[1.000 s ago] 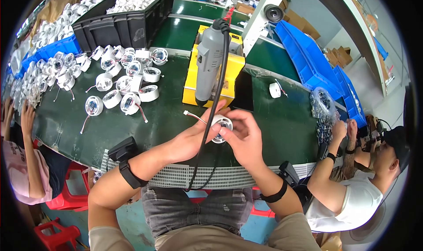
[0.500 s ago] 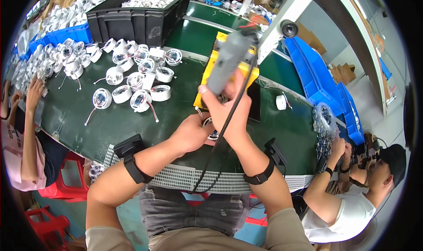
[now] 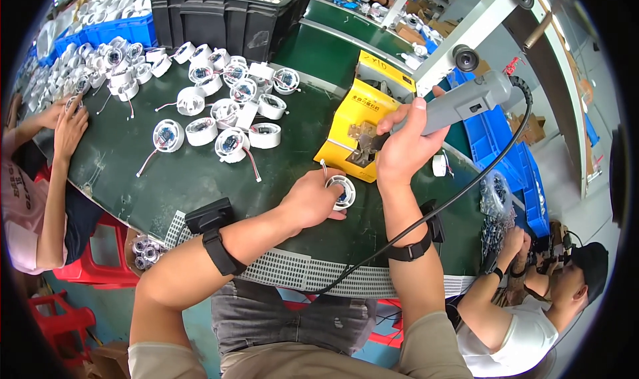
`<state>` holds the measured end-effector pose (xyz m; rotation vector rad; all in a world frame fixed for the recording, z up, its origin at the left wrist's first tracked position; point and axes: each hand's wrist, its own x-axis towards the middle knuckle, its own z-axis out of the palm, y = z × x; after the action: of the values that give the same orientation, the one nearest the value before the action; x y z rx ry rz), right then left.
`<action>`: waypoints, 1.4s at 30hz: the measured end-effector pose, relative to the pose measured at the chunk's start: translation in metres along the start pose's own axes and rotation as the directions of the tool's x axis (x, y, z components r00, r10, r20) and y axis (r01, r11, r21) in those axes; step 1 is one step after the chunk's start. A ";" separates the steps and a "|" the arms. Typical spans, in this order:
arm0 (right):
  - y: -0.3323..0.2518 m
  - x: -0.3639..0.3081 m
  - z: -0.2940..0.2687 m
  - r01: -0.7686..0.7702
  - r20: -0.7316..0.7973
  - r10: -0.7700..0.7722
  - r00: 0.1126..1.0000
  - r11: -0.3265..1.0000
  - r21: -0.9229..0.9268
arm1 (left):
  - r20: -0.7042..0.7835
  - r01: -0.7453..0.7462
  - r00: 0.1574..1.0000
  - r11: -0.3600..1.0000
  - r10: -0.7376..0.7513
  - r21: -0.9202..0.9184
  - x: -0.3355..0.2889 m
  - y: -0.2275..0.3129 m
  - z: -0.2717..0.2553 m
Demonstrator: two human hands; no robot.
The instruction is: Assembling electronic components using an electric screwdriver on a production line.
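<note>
My left hand (image 3: 307, 198) is closed on a white round housing (image 3: 349, 194) with a small circuit board inside, keeping it at the table's front. A short wire with a white plug sticks up beside the fingers. A grey electric screwdriver (image 3: 462, 105) with a black cord is gripped in my right hand (image 3: 411, 146). It lies nearly level, its front end pointing left at the metal mouth of a yellow screw feeder (image 3: 346, 123). Whether the bit touches the feeder is hidden by my fingers.
Several white housings with wires (image 3: 229, 143) lie to the left on the green table (image 3: 120, 173). Behind them stand a black crate (image 3: 213, 29) and a blue bin (image 3: 123, 29). One housing (image 3: 439, 165) sits at right, near blue trays (image 3: 496, 136). Co-workers' hands (image 3: 70, 126) work at both sides.
My right hand has moved right with the screwdriver, which has tipped from upright to nearly level, its front end now at the feeder. The housing in my left hand shows more fully.
</note>
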<state>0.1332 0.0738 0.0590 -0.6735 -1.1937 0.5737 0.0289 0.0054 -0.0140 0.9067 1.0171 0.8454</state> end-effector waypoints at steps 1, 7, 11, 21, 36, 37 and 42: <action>0.000 0.000 0.000 -0.003 -0.002 0.003 1.000 1.000 -0.009 | 0.002 0.001 1.000 1.000 -0.001 -0.002 0.000 0.000 0.000; 0.001 -0.002 -0.001 -0.005 0.025 0.006 1.000 1.000 -0.020 | 0.002 0.000 1.000 1.000 0.000 0.003 -0.002 0.002 0.000; 0.003 -0.003 -0.002 0.036 0.056 -0.033 0.998 0.998 -0.052 | -0.020 -0.009 1.000 1.000 0.009 -0.023 0.000 0.000 0.000; -0.019 -0.046 -0.015 -0.125 0.135 0.115 0.984 0.990 0.068 | 0.006 -0.037 0.999 0.999 0.037 -0.011 0.004 -0.001 -0.002; -0.012 -0.060 -0.016 -0.177 0.196 0.165 0.967 0.983 0.047 | -0.083 -0.068 0.994 0.998 0.067 -0.008 -0.003 0.000 0.001; -0.010 -0.060 -0.018 -0.182 0.218 0.161 0.962 0.980 0.076 | -0.083 -0.067 0.994 0.998 0.066 -0.009 -0.003 -0.001 0.002; -0.004 -0.061 -0.026 -0.173 0.263 0.128 0.956 0.973 0.154 | -0.077 -0.089 0.993 0.995 0.092 0.042 0.000 -0.001 0.005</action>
<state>0.1420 0.0232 0.0167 -0.5553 -1.3159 0.9043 0.0337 0.0043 -0.0136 0.9646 1.0702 0.9466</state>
